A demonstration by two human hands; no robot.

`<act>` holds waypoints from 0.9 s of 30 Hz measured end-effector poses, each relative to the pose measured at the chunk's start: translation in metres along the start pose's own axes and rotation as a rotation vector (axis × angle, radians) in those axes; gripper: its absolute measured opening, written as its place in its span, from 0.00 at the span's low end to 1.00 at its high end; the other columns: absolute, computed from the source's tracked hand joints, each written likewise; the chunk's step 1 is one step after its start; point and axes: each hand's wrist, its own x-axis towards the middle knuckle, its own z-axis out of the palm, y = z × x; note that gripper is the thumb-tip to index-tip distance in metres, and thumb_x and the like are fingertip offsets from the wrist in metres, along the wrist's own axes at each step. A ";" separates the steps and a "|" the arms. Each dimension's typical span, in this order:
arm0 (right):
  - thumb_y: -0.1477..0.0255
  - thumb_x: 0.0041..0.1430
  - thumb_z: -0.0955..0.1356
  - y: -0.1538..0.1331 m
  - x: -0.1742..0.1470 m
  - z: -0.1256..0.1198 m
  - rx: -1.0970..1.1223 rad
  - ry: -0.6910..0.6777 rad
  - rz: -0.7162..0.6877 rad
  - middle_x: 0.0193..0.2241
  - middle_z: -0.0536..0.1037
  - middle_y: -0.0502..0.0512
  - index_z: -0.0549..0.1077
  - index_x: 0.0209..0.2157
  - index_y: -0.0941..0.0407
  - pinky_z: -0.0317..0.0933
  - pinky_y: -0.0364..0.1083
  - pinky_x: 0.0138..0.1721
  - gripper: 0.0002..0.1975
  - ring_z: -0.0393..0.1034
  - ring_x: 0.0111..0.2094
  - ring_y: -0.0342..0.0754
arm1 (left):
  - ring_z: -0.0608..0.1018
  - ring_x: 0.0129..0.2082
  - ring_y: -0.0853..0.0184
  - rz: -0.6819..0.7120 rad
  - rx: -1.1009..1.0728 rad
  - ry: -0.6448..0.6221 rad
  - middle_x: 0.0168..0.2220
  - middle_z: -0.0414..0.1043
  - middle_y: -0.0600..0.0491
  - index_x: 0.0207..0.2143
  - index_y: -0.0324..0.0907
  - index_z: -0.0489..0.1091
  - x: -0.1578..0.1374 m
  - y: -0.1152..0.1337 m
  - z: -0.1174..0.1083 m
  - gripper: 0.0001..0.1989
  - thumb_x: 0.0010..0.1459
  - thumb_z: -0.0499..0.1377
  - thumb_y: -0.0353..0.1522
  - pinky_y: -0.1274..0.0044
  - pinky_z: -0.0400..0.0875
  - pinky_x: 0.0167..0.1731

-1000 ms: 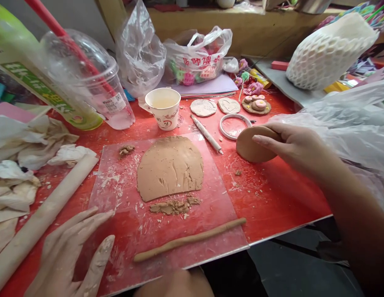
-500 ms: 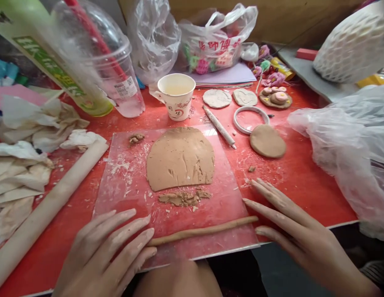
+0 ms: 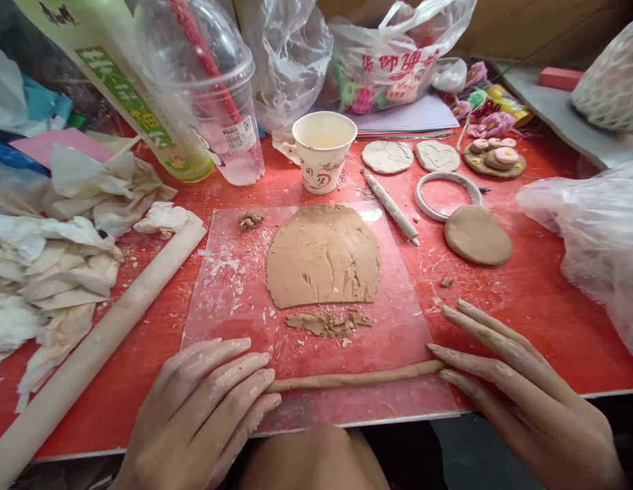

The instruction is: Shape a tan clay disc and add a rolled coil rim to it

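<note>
A thin clay coil point(image 3: 354, 378) lies across the near edge of a clear plastic sheet point(image 3: 214, 272). My left hand point(image 3: 209, 401) rests flat over the coil's left end, fingers stretched and smeared with clay. At the other end, my right hand point(image 3: 515, 381) has its fingers spread, with the fingertips at the coil's tip. Beyond the coil sits a ragged strip of clay scraps point(image 3: 329, 324). Above that lies a flat clay slab point(image 3: 324, 258) with a straight near edge and gouges in its surface. A small clay lump point(image 3: 251, 220) sits at the sheet's far left corner.
A long rolling pin point(image 3: 102, 340) and crumpled tissues point(image 3: 66, 265) lie on the left. Behind the slab stand a paper cup point(image 3: 324, 153) and a plastic cup point(image 3: 239, 150). To the right are a clay disc point(image 3: 478, 235), a tape ring point(image 3: 423, 197), a slim stick tool point(image 3: 391, 207) and a plastic bag point(image 3: 592, 224).
The view has swung left, so everything sits further right in the picture. My right fingertips now meet the coil's right end, where a small gap showed before.
</note>
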 end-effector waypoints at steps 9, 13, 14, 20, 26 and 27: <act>0.78 0.59 0.64 -0.014 0.018 0.000 0.056 0.025 -0.064 0.50 0.72 0.57 0.69 0.48 0.59 0.52 0.47 0.61 0.14 0.61 0.57 0.47 | 0.72 0.44 0.61 0.039 0.070 0.004 0.38 0.75 0.51 0.40 0.38 0.72 -0.012 -0.009 -0.009 0.09 0.55 0.59 0.27 0.66 0.61 0.51; 0.78 0.61 0.62 -0.023 0.016 0.005 -0.001 0.012 -0.116 0.53 0.70 0.62 0.56 0.60 0.63 0.48 0.49 0.62 0.26 0.55 0.60 0.47 | 0.72 0.47 0.63 0.014 0.077 -0.011 0.42 0.75 0.50 0.43 0.38 0.71 -0.016 -0.011 -0.008 0.12 0.54 0.59 0.28 0.68 0.59 0.56; 0.76 0.62 0.61 -0.025 0.014 0.006 0.003 -0.008 -0.150 0.53 0.70 0.63 0.51 0.62 0.65 0.47 0.50 0.63 0.28 0.53 0.61 0.47 | 0.71 0.50 0.63 0.027 0.074 -0.017 0.44 0.74 0.49 0.45 0.37 0.70 -0.016 -0.010 -0.007 0.15 0.54 0.60 0.29 0.68 0.58 0.57; 0.64 0.66 0.56 -0.033 0.001 0.006 -0.054 -0.152 -0.355 0.46 0.76 0.61 0.45 0.62 0.70 0.39 0.52 0.64 0.31 0.52 0.61 0.48 | 0.58 0.62 0.64 0.235 0.032 -0.139 0.53 0.68 0.50 0.51 0.37 0.65 -0.021 -0.004 -0.003 0.18 0.58 0.55 0.31 0.68 0.46 0.64; 0.54 0.63 0.54 -0.038 0.014 0.013 -0.138 -0.119 -0.280 0.50 0.71 0.67 0.44 0.61 0.74 0.38 0.53 0.64 0.39 0.54 0.60 0.50 | 0.54 0.64 0.66 0.193 -0.032 -0.194 0.55 0.67 0.51 0.55 0.36 0.60 -0.012 0.002 -0.010 0.19 0.62 0.49 0.31 0.69 0.45 0.64; 0.53 0.63 0.53 -0.039 0.014 0.013 -0.141 -0.116 -0.269 0.50 0.71 0.67 0.44 0.61 0.74 0.38 0.53 0.64 0.40 0.55 0.59 0.50 | 0.55 0.63 0.68 0.211 -0.072 -0.182 0.54 0.67 0.51 0.55 0.36 0.59 -0.007 0.003 -0.010 0.20 0.63 0.46 0.33 0.71 0.46 0.64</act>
